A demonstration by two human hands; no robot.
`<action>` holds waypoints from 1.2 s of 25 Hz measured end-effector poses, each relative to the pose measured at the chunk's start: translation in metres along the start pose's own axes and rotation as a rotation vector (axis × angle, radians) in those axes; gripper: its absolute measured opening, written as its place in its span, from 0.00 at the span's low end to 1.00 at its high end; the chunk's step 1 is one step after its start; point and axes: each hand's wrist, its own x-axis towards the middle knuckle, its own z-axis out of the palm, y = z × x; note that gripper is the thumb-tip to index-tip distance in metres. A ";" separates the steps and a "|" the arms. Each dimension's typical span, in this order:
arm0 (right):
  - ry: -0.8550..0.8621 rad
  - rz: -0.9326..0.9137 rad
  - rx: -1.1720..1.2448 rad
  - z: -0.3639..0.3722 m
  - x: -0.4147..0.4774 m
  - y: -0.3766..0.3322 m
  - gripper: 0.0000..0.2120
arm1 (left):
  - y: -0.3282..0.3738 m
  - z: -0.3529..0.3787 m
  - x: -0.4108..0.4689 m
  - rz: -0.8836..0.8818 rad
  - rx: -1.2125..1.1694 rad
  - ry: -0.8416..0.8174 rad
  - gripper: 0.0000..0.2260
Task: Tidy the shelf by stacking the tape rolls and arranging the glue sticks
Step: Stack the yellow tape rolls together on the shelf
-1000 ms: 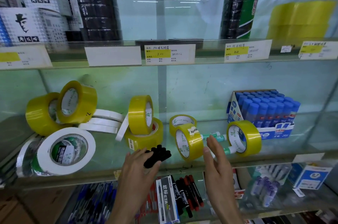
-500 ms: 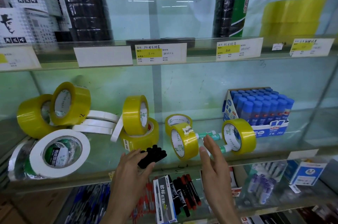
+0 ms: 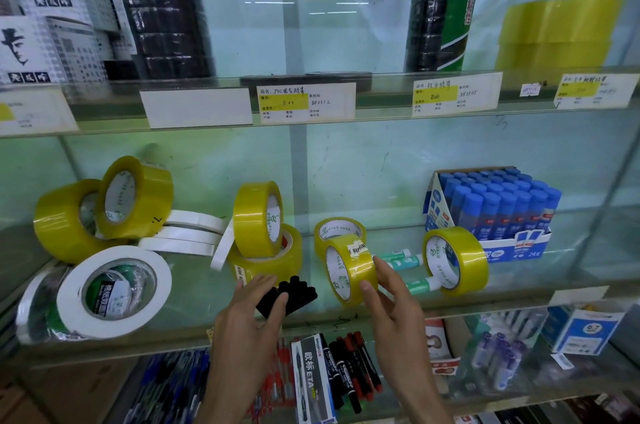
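Right hand (image 3: 391, 288) now closed on the upright yellow tape roll (image 3: 349, 269), left of the glue stick box (image 3: 491, 212), no longer merely reaching toward it. Left hand (image 3: 252, 316) open, fingers spread over the black bundle (image 3: 287, 295), not clamped. Likely start of stacking. Loose glue sticks (image 3: 398, 259) lying flat just left of the box, between two rolls.

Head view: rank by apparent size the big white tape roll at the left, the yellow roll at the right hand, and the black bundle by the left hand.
1. White tape roll, largest, though it lies nearest the camera, which enlarges it.
2. Yellow tape roll, touched by the right hand.
3. Black bundle, partly covered by the left hand, so somewhat unsure.
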 end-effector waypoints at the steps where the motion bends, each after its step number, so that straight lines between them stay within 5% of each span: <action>1: 0.005 -0.004 -0.005 0.001 0.001 0.001 0.22 | 0.004 -0.002 0.001 0.016 -0.042 0.012 0.15; 7: 0.023 -0.035 -0.023 0.006 0.004 0.005 0.20 | 0.045 0.005 0.023 0.152 -0.201 -0.094 0.12; 13: 0.025 -0.069 0.021 0.003 0.009 -0.001 0.15 | 0.055 0.035 0.025 -0.115 -0.459 -0.271 0.10; 21: 0.005 -0.117 -0.005 -0.002 0.020 -0.007 0.13 | 0.061 0.034 0.032 -0.224 -0.534 -0.260 0.09; 28: 0.002 -0.111 0.133 0.000 0.055 -0.032 0.09 | 0.083 0.026 0.074 0.041 -0.333 -0.197 0.06; 30: 0.039 -0.149 -0.017 -0.005 0.069 -0.034 0.11 | 0.087 0.031 0.082 0.198 -0.160 -0.181 0.02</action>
